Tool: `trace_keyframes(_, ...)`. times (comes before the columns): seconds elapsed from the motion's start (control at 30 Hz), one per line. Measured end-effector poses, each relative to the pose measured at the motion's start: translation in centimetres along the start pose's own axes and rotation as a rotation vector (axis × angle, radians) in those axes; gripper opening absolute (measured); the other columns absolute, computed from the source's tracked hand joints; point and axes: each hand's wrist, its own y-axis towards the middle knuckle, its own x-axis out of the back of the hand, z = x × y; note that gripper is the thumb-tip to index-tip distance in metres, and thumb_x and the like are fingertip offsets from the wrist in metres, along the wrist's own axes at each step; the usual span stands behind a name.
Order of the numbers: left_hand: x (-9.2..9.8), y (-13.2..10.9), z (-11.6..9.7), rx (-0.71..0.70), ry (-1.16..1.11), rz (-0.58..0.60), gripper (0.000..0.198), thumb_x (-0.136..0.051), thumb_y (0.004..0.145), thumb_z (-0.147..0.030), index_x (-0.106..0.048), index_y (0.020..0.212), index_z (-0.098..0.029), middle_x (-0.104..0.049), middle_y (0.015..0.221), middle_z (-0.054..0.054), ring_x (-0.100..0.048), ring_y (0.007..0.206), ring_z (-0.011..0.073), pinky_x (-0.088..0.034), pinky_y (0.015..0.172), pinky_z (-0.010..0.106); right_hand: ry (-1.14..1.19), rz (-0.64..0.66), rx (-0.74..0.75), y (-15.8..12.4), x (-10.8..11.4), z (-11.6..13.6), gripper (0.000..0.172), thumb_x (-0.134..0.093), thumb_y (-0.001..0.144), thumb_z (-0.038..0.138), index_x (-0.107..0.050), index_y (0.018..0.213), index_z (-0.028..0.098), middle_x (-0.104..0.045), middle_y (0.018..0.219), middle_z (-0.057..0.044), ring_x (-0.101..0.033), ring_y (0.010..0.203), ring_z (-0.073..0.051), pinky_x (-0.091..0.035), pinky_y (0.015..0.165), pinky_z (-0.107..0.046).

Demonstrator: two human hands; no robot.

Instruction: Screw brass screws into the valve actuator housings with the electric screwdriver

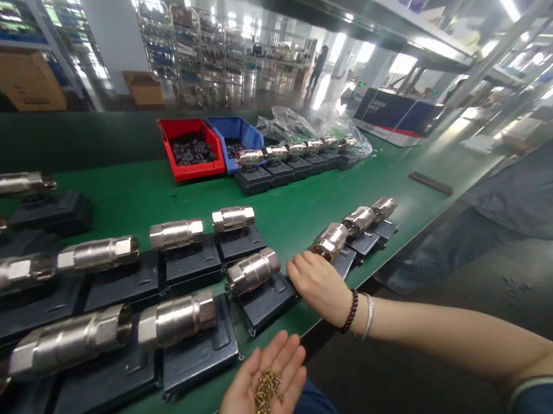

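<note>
My left hand (264, 400) is palm up below the table edge, fingers stretched out, and cradles a small heap of brass-coloured screws (266, 393). My right hand (319, 286) has its fingers curled together at the right corner of a dark base (262, 301) that carries a shiny metal pipe fitting (254, 270). Whatever lies between those fingertips is hidden. Just beyond my right hand, another fitting (331, 240) sits on its own base, partly covered by the hand.
Several more fittings on dark bases (197, 344) stand in rows on the green table (287, 212). A red bin (196, 171) and a blue bin (253, 129) hold small dark parts. Plastic bags, a printed box (391, 119) and a dark bar (429, 183) lie farther right.
</note>
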Motion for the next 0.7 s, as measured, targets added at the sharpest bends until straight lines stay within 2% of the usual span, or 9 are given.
trace_keyframes(0.1,0.0,0.0,0.0,-0.006,0.003,-0.015,0.03,-0.042,0.089,-0.022,-0.062,0.107,-0.008,-0.055,0.12,0.016,-0.052,0.11,0.0246,-0.043,0.095,0.036,-0.045,0.01,0.004,-0.1,0.0,0.0,0.014,-0.047,0.074,0.003,-0.055,0.066,0.011,-0.047,0.062,-0.009,-0.045,0.06,-0.021,-0.04,0.049,-0.03)
trace_keyframes(0.23,-0.1,0.0,0.0,-0.002,0.01,-0.017,0.03,-0.043,0.089,-0.023,-0.063,0.106,-0.008,-0.055,0.119,0.016,-0.052,0.11,0.0252,-0.044,0.094,0.036,-0.107,0.046,0.095,0.4,0.3,-0.5,0.015,-0.045,0.073,0.002,-0.058,0.067,0.007,-0.048,0.058,-0.01,-0.045,0.056,-0.022,-0.038,0.046,-0.031)
trace_keyframes(0.27,-0.2,0.0,0.1,-0.002,0.012,-0.022,0.029,-0.043,0.089,-0.023,-0.063,0.105,-0.008,-0.055,0.118,0.016,-0.053,0.11,0.0253,-0.044,0.094,0.036,-0.118,0.055,0.122,0.6,0.3,-0.7,0.016,-0.045,0.073,0.003,-0.059,0.066,0.007,-0.049,0.058,-0.011,-0.046,0.058,-0.023,-0.04,0.049,-0.033)
trace_keyframes(0.33,-0.2,0.1,0.1,-0.003,0.018,-0.026,0.029,-0.045,0.088,-0.023,-0.063,0.105,-0.009,-0.056,0.118,0.016,-0.052,0.11,0.0256,-0.044,0.095,0.037,-0.135,0.064,0.165,1.0,0.2,-1.1,0.016,-0.047,0.074,0.006,-0.062,0.068,0.005,-0.055,0.065,-0.015,-0.05,0.071,-0.027,-0.046,0.065,-0.038)
trace_keyframes(0.4,-0.2,0.2,0.1,-0.009,0.019,-0.016,0.028,-0.045,0.088,-0.022,-0.063,0.105,-0.008,-0.056,0.118,0.016,-0.052,0.11,0.026,-0.044,0.095,0.037,-0.144,0.063,0.173,1.2,-0.1,-1.5,0.017,-0.049,0.075,0.009,-0.065,0.076,0.002,-0.059,0.08,-0.019,-0.05,0.089,-0.031,-0.042,0.085,-0.042)
trace_keyframes(0.47,-0.2,0.2,0.1,-0.02,0.019,-0.013,0.028,-0.045,0.088,-0.022,-0.063,0.106,-0.008,-0.055,0.118,0.017,-0.052,0.111,0.0262,-0.044,0.094,0.037,-0.14,0.066,0.161,1.4,-0.4,-1.8,0.016,-0.052,0.075,0.01,-0.066,0.078,0.003,-0.06,0.084,-0.017,-0.049,0.095,-0.03,-0.036,0.096,-0.042)
trace_keyframes(0.57,-0.1,0.2,0.2,-0.02,0.019,-0.04,0.028,-0.046,0.088,-0.022,-0.063,0.105,-0.009,-0.056,0.118,0.016,-0.052,0.11,0.0261,-0.045,0.094,0.037,-0.113,0.084,0.146,1.5,-0.5,-2.0,0.011,-0.056,0.073,0.01,-0.066,0.069,0.008,-0.058,0.07,-0.012,-0.051,0.085,-0.028,-0.036,0.097,-0.041)
trace_keyframes(0.7,-0.3,0.3,0.3,-0.001,0.006,-0.094,0.027,-0.048,0.087,-0.022,-0.064,0.104,-0.008,-0.057,0.117,0.016,-0.054,0.109,0.0254,-0.045,0.093,0.036,-0.075,0.116,0.141,1.6,-0.2,-2.0,0.009,-0.061,0.073,0.012,-0.066,0.066,0.01,-0.057,0.066,-0.009,-0.052,0.079,-0.025,-0.037,0.096,-0.04)
